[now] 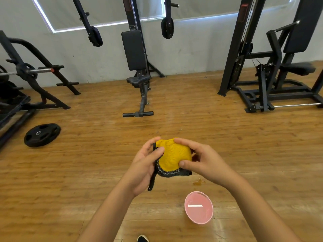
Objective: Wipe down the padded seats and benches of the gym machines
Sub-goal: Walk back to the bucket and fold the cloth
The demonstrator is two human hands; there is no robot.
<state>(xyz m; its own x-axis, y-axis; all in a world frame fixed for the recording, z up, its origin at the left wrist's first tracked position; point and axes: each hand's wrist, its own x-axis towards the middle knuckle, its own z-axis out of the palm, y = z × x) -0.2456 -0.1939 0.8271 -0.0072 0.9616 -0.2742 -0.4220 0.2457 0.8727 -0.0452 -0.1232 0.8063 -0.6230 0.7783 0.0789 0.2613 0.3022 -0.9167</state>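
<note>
A yellow cleaning cloth (173, 155) with a dark speckled edge and a black strap is bunched between both hands at the centre. My left hand (146, 165) grips its left side and the strap. My right hand (201, 158) curls over its top and right side. Straight ahead stands a machine with a black padded backrest (133, 49) and a small black seat (138, 80). At the right is another machine with a tall black back pad (304, 27) and a padded seat (298, 69).
A pink bowl (198, 209) of liquid sits on the wooden floor (87, 163) below my right arm, with a small wet patch (198, 182) beside it. A black weight plate (42, 134) lies at left near a barbell rack (29, 79). A shoe tip (142, 238) shows at the bottom.
</note>
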